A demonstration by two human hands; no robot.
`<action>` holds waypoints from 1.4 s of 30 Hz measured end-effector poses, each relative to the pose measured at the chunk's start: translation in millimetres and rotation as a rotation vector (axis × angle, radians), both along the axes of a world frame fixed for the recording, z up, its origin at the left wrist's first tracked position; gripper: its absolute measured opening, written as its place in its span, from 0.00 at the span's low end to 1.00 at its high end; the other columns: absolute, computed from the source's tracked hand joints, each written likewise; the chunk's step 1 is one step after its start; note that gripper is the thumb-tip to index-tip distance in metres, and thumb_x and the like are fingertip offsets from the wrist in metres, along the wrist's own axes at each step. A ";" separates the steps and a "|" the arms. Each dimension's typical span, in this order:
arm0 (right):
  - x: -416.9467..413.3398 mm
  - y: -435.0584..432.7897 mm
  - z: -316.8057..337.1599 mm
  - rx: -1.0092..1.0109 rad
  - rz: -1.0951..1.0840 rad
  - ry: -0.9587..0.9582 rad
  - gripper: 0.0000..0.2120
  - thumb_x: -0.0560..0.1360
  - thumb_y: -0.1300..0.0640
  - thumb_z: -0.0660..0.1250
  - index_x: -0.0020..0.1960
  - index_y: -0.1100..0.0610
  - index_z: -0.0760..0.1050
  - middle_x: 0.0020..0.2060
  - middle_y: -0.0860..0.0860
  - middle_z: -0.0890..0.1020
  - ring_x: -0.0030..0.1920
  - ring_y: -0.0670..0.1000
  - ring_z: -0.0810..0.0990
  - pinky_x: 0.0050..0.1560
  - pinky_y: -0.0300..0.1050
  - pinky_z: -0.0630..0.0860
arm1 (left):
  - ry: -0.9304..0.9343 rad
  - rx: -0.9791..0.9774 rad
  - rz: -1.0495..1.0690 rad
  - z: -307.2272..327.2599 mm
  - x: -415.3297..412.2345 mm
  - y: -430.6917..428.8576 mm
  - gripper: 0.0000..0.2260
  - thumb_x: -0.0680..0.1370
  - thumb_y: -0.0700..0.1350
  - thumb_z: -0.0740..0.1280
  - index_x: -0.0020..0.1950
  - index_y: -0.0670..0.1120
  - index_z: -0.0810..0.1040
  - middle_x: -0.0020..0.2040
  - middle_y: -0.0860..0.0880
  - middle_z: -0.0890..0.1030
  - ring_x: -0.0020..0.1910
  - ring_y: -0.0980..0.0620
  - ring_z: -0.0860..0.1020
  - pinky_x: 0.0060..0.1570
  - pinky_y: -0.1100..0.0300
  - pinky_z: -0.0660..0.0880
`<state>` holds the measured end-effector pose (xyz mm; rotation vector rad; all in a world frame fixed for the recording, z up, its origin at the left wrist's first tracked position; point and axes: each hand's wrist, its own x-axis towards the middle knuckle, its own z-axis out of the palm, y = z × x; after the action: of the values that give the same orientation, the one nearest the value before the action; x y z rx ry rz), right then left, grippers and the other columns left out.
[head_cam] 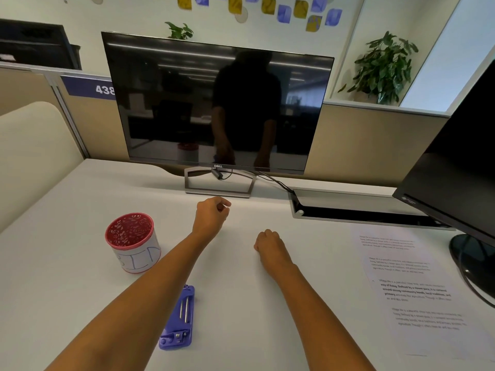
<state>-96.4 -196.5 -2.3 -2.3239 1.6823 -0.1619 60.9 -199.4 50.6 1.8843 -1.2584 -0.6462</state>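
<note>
The left hand [211,215] and right hand [269,243] are curled into fists over the desk [67,303], holding nothing visible. The purple stapler [178,317] lies near, partly under the left forearm. The red bin [131,242] stands just left. A careless pull-back of that arm could sweep the stapler off the near edge.

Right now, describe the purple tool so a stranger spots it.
From the Dell monitor, come toward the near edge of the desk. Beside the left forearm lies the purple tool: flat, with two metal rods, unlike the round red cup.
</note>
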 end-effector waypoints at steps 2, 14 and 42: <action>3.7 4.4 1.4 -0.102 -0.002 0.017 0.10 0.68 0.64 0.72 0.47 0.67 0.77 0.45 0.62 0.80 0.45 0.58 0.80 0.43 0.44 0.77 | 0.002 0.003 0.005 2.2 0.8 0.8 0.12 0.76 0.40 0.65 0.59 0.40 0.78 0.54 0.39 0.82 0.50 0.44 0.81 0.58 0.56 0.75; 24.4 17.7 42.4 0.109 -0.352 -0.869 0.02 0.79 0.64 0.57 0.48 0.61 0.67 0.46 0.59 0.79 0.44 0.52 0.78 0.38 0.29 0.73 | 0.046 -0.071 0.089 32.4 26.0 26.5 0.12 0.76 0.41 0.66 0.55 0.36 0.80 0.50 0.38 0.83 0.46 0.43 0.81 0.52 0.59 0.75; 224.2 83.5 103.8 0.084 -0.088 -0.442 0.14 0.76 0.53 0.64 0.58 0.59 0.79 0.57 0.57 0.81 0.57 0.56 0.79 0.60 0.46 0.74 | -0.198 0.188 0.205 54.1 159.2 115.3 0.13 0.76 0.44 0.66 0.55 0.37 0.80 0.52 0.39 0.82 0.50 0.43 0.81 0.48 0.57 0.77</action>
<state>127.7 -113.1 101.6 -1.9694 1.5301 -0.5647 220.0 -84.1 104.8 2.2442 -1.1359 -0.4914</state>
